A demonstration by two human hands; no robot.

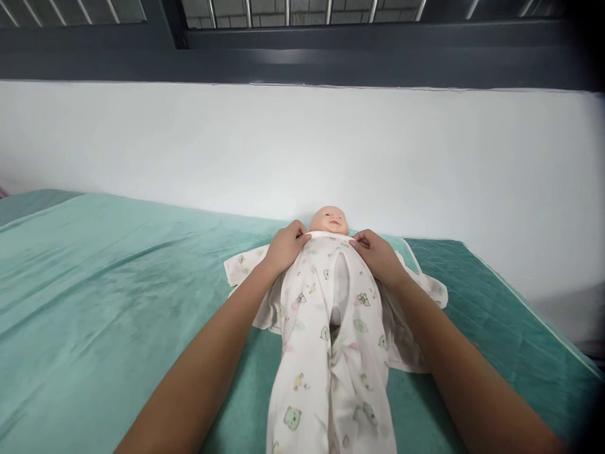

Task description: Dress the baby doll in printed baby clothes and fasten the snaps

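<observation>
A baby doll (pixel 329 219) lies on its back, its head close to the wall. White printed baby pants (pixel 307 328) with a slit at the crotch stretch over its body, the legs running toward me. My left hand (pixel 288 244) is closed on the left corner of the waistband, just below the doll's head. Thumb and fingers of my right hand (pixel 377 252) pinch the right corner. Beneath the pants a white printed baby shirt (pixel 246 265) is spread out, its sleeves sticking out on both sides. The pants hide the doll's torso and limbs.
A light green sheet (pixel 118 284) covers the bed on the left. Darker green quilted bedding (pixel 496 315) shows on the right. A white wall (pixel 212 145) borders the far edge, with a dark window frame (pixel 283 60) and metal bars above.
</observation>
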